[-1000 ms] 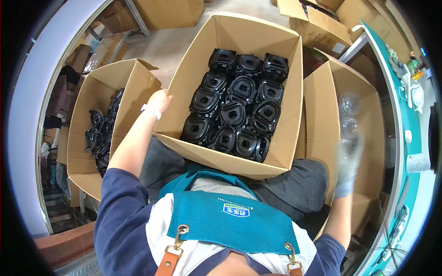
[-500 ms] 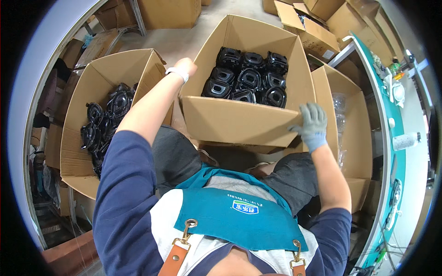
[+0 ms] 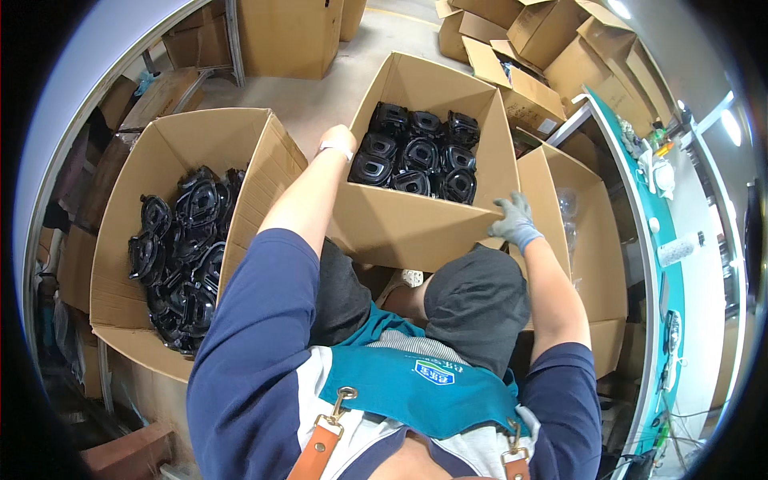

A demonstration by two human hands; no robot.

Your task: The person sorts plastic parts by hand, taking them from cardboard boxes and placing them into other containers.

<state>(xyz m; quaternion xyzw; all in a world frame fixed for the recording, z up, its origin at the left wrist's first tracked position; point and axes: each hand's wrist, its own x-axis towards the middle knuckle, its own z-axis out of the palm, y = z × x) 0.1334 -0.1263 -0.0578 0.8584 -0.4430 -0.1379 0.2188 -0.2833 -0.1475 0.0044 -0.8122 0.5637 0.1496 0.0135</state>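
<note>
Now has the middle box [image 3: 408,228] out beyond the knees [image 3: 480,292].
In the head view, rests the bare left hand [image 3: 339,141] at its left edge, with fingers too hidden to tell a grip; lays the gloved right hand [image 3: 514,220], with fingers spread, on the near right corner. Shows black parts [image 3: 420,152] in rows inside. Since a second ago, has shifted it forward and brought the right hand over from the right box [image 3: 540,180], so seems to handle the whole box, not single parts.

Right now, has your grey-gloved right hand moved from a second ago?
Yes, leftward: the grey-gloved right hand was inside the open brown cardboard box holding clear plastic pieces; now it's outside, left of that box.
</note>
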